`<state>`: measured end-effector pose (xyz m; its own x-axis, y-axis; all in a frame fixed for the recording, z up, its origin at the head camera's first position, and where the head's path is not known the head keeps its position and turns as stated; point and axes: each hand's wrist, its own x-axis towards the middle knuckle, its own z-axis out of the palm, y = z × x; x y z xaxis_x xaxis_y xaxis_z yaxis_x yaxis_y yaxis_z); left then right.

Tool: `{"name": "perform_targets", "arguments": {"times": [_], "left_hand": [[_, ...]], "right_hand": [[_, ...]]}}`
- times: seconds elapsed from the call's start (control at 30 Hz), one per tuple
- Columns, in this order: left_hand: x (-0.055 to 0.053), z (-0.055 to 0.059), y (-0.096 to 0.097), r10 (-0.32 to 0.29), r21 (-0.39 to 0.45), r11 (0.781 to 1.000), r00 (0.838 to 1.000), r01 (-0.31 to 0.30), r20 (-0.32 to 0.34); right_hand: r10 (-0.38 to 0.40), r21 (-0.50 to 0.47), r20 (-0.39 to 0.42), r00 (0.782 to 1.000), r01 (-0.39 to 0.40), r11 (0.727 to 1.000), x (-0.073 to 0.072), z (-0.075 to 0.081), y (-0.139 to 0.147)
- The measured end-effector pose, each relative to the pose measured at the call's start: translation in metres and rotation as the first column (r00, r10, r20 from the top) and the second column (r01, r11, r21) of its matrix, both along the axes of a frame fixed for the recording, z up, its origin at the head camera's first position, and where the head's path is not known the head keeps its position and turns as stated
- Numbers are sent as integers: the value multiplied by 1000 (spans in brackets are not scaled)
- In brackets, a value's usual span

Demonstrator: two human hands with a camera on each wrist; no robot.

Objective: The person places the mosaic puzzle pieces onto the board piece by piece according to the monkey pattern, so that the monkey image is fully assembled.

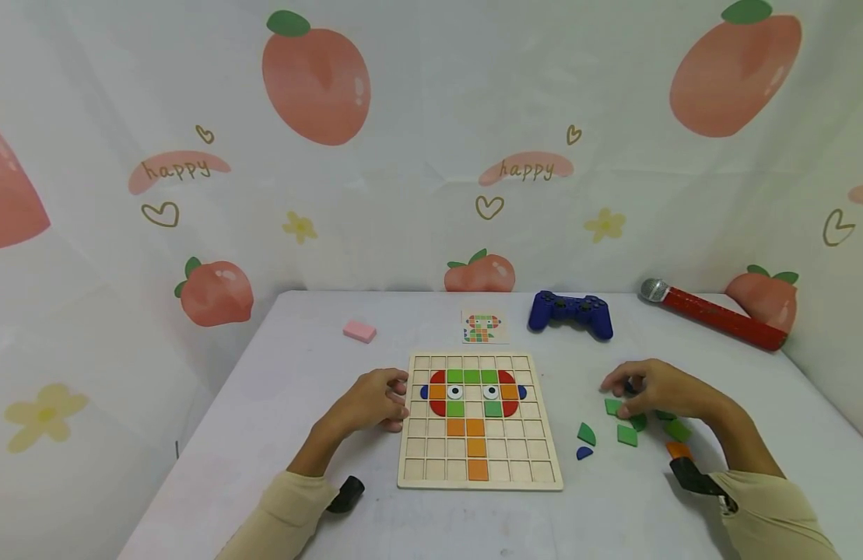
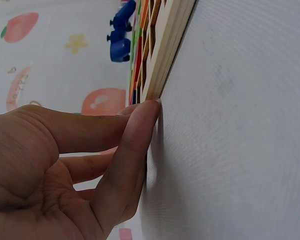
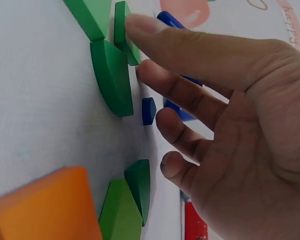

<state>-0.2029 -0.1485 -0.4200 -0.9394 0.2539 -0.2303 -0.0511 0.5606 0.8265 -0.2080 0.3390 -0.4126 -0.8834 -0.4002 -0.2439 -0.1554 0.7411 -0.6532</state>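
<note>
A wooden grid board (image 1: 515, 451) lies mid-table, with red, green, orange and blue pieces and two eye tiles set in its cells. Against its left edge rests my left hand (image 1: 375, 400), thumb and fingers touching the rim without visibly clasping it. My right hand (image 1: 658, 389) hovers over loose pieces right of the board, its fingers loosely bent and holding nothing. Near its thumb is a green square (image 3: 124, 30). A green quarter-round piece (image 3: 111, 77) and a small blue piece (image 3: 148, 111) lie close by. The hand partly covers several pieces in the head view.
Nearer the board are a green quarter piece (image 1: 587, 434) and a blue half-round (image 1: 584, 453). An orange piece (image 1: 678, 449) lies by the right wrist. At the back are a pattern card (image 1: 483, 327), blue game controller (image 1: 571, 313), red microphone (image 1: 718, 314) and pink block (image 1: 359, 331).
</note>
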Motion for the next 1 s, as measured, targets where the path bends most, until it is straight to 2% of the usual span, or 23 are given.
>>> {"name": "perform_targets", "arguments": {"times": [0.33, 0.7, 1.0], "left_hand": [[1, 1, 0, -14, 0, 1000, 1000, 14, 1], [3, 4, 0, -14, 0, 1000, 1000, 14, -12], [4, 6, 0, -14, 2, 1000, 1000, 14, -7]], "right_hand": [[-39, 10, 39, 998, 39, 999, 0, 2, -3], [-41, 33, -19, 999, 41, 999, 1, 2, -10], [1, -37, -87, 996, -4, 999, 2, 3, -27]]}}
